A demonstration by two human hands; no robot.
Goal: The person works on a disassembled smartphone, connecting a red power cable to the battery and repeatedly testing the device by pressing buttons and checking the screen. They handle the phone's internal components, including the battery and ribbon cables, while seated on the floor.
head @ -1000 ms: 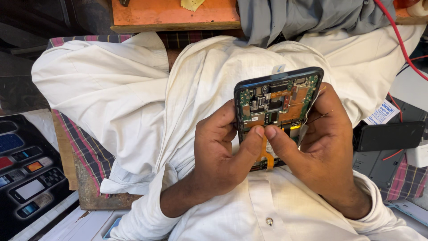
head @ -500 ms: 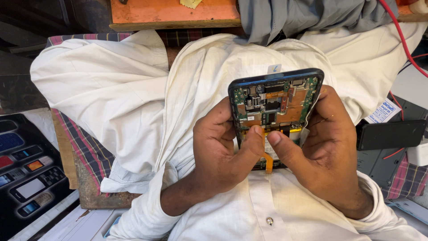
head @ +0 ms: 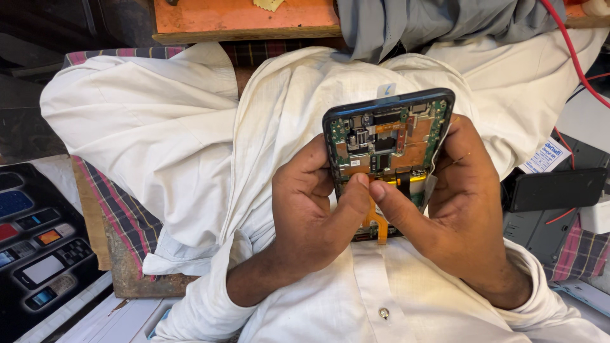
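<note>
White lap: two hands [head: 311, 209] [head: 457, 203], one opened phone [head: 387, 143].

My left hand [head: 311, 209] and right hand [head: 460, 197] cover the lower part of the open phone [head: 387, 146], so I cannot see its bottom edge or where the orange flex strip [head: 380, 230] ends. The tiny parts on its board are too small to tell apart. The orange counter [head: 241, 19] is cut off by the top edge, the red cable [head: 575, 60] by the right, and the dark poster [head: 35, 254] by the left.
</note>
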